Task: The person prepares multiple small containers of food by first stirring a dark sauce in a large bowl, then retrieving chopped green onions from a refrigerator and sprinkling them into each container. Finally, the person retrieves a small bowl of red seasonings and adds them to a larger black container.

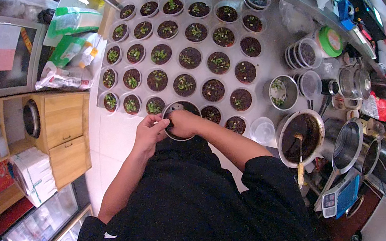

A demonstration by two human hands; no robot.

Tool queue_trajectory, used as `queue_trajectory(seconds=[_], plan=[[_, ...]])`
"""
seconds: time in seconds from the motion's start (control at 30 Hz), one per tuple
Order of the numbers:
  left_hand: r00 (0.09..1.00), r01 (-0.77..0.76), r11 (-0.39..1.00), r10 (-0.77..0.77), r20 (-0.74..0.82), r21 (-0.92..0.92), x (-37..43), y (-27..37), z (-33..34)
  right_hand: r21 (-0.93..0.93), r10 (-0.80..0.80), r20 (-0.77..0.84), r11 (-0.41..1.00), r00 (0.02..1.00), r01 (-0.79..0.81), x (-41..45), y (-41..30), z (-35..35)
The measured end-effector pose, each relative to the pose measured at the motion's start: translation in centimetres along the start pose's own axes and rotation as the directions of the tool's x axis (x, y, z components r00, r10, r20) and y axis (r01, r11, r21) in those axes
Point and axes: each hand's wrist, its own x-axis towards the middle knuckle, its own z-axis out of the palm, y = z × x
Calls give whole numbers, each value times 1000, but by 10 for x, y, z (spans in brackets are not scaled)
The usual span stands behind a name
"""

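Observation:
A round metal-rimmed bowl (189,139) is held close to my body at the table's front edge. My left hand (153,128) pinches its left rim between thumb and fingers. My right hand (184,123) reaches down inside the bowl with its fingers curled; the fingertips are hidden, so what they hold does not show. Beyond the bowl, clear plastic cups of dark soil with small green seedlings (189,58) stand in rows on the metal table (271,26). The bowl overlaps the nearest row.
Right of the cups stand a metal pot (283,92) with green leaves, a clear empty cup (263,130), stacked plastic cups (307,53) and a large pot of dark soil (292,153) with a wooden-handled spoon (300,166). A digital scale (340,197) lies farther right. A wooden cabinet (64,117) stands left.

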Motion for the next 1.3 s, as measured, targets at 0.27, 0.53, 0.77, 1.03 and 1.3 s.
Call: queue_trajectory(seconds=[0.27,0.53,0.77,1.03,1.3], plan=[[999,10,1000,-9,-47,21,-3,13,10,-202,40,-199,976,979,-81,-18,-27,-15],[997,50,997,-53,54,53,9,6,11,274,148,-511,962,847,-2,-46,-9,-36],[998,-1,1000,1,65,-2,37,2,-23,620,466,-649,782,601,63,-85,24,-47],[998,-36,997,39,49,-61,19,14,-101,254,408,-853,869,325,-425,-43,112,-30],[999,-45,974,45,-7,-221,8,-3,-189,589,568,-796,807,209,51,-78,52,-23]])
